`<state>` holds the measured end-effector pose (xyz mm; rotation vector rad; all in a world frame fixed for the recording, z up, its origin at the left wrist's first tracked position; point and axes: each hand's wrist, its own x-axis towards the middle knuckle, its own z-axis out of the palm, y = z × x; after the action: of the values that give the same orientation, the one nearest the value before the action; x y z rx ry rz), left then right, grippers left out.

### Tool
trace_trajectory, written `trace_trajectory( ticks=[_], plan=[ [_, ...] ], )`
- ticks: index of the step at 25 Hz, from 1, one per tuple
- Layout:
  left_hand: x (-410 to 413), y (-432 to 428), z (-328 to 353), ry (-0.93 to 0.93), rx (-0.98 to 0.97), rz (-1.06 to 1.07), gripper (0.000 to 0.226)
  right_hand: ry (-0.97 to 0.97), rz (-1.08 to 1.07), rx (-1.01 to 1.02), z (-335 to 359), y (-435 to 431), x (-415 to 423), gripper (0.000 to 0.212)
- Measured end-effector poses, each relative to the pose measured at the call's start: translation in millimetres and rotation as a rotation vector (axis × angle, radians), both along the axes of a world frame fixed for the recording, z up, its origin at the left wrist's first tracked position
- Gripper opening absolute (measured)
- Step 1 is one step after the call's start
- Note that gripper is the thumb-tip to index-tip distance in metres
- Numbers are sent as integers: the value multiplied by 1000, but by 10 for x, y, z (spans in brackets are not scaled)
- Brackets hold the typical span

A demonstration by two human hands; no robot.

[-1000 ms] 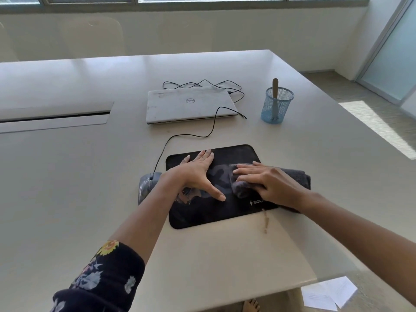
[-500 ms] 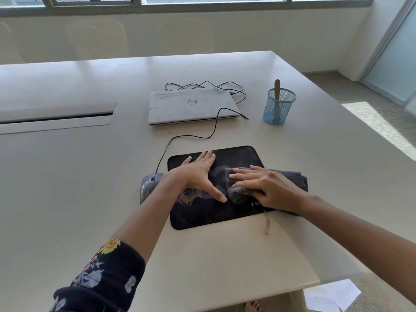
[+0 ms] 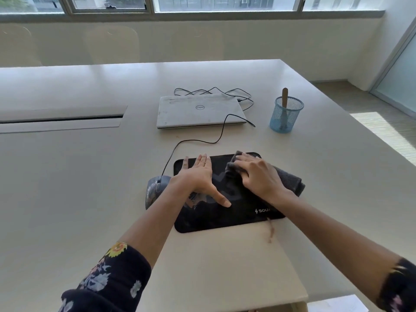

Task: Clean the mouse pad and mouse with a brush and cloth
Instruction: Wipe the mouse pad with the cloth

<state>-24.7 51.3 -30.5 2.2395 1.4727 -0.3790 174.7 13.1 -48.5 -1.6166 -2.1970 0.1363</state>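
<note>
Mouse pad [image 3: 225, 212]: black, rectangular, flat on the pale table [image 3: 78, 188] directly in front of you, with a partly covered white logo at its near right corner. Both your hands rest on it.

Left hand [image 3: 198, 176]: laid flat and open on the left half of the pad, palm down, fingers together pointing away from you, thumb spread toward the pad's middle. It grips nothing; it presses on the pad surface.

Right hand [image 3: 258, 176]: palm down on the dark grey cloth [image 3: 290, 179], fingers curved over the cloth's bunched far end at the pad's far right corner. The hand presses the cloth against the pad; whether the fingers pinch the fabric, you cannot tell. The rest of the cloth trails out from under your wrist and hangs over the pad's right edge onto the table.

Mouse [image 3: 155, 188]: grey, wired, on the table just beside the pad's left edge, touching neither palm; your left forearm passes over its near side. Its black cable [image 3: 202, 141] runs away toward the closed laptop [image 3: 198, 111].

Brush [image 3: 284, 102]: wooden handle standing upright in the blue mesh cup [image 3: 286, 115], well apart from both hands, to the right of the laptop.

Sleeves [image 3: 108, 278]: dark with flower print, pushed up on both forearms.
</note>
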Motion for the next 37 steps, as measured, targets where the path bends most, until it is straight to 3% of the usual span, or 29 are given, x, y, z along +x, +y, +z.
trace_trajectory(
  ticks=[3,8,14,19,29,33,37],
  plan=[
    [-10,-36,3,-1,15,14,159,-92,-222,-2,8,169,-314,27],
    [-27,-70,-6,-19,56,24,160,-150,-199,-23,38,314,-690,32],
    [-41,-67,21,3,42,4,157,-212,-430,-111,77,398,-494,32],
    [-47,-81,20,-38,72,11,161,-102,-219,-64,-7,303,-783,37],
    [-30,-47,43,21,20,1,165,-143,-318,-68,47,324,140,31],
    [6,-40,88,48,-7,-19,159,-11,-188,-1,100,266,354,25],
    [207,-101,78,-71,-50,-100,149,34,-83,-8,15,211,304,30]
  ],
)
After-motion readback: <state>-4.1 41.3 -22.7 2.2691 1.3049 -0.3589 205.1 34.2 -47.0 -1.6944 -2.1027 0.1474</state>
